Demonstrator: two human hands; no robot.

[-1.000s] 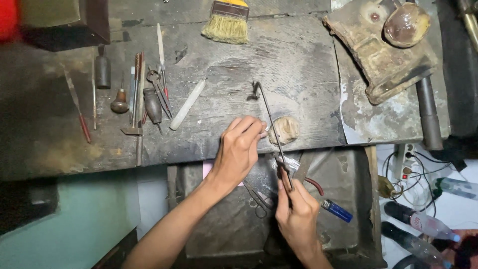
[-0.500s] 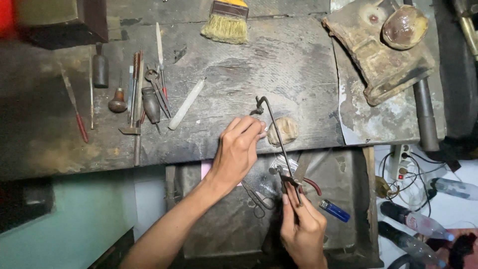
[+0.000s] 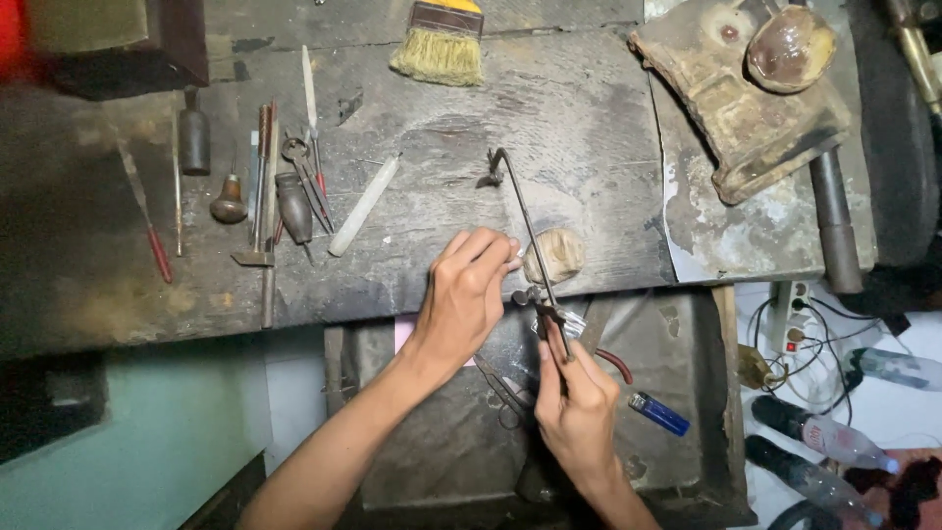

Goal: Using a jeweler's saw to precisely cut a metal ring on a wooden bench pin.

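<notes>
My right hand (image 3: 577, 404) grips the handle of a thin metal saw frame (image 3: 522, 218), which stands up across the front edge of the dark wooden bench (image 3: 589, 128). Its top hook lies over the bench top. My left hand (image 3: 469, 292) rests at the bench edge, its fingertips pinched on something small, too tiny to make out, against the worn wooden peg (image 3: 555, 253). The saw frame passes right beside those fingertips.
Files, gravers and small scissors (image 3: 304, 167) lie at the left of the bench, with a white stick (image 3: 365, 204) and a brush (image 3: 440, 43) behind. A rusty block with a round shell-like lump (image 3: 756, 88) sits at the right. Pliers and a blue lighter (image 3: 659, 414) lie in the tray below.
The saw frame dropped with my right hand, then rose again toward the bench. My left hand stayed pinched at the peg.
</notes>
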